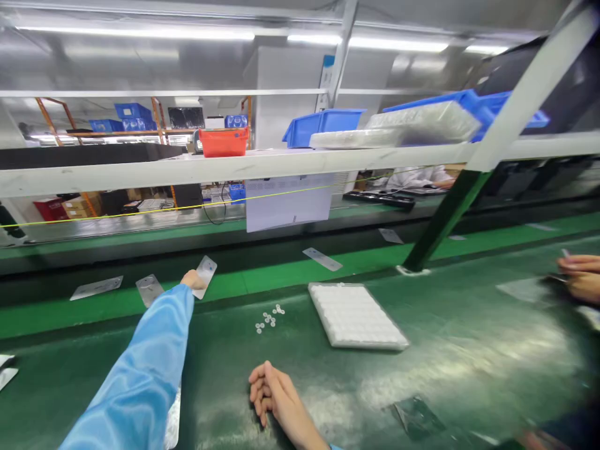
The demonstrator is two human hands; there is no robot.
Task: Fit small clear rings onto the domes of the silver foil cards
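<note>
My left hand (193, 279), in a blue sleeve, reaches out over the green belt strip at the far side of the bench. Its fingers are closed on the near edge of a flat greyish plate (206, 275) with rounded corners. A similar plate (149, 289) lies just left of it. My right hand (279, 400) hovers low over or rests on the green bench, fingers loosely curled and slightly apart, with nothing visible in them. Beyond it lie several small white rings (269, 319). To its right sits a white compartment tray (356, 315).
More flat plates, one far left (97, 287) and another toward the middle (322, 259), lie along the belt. A slanted post (445, 219) rises from the bench. A shelf rail (281, 164) crosses above. Another person's hands (581, 275) work at the right edge.
</note>
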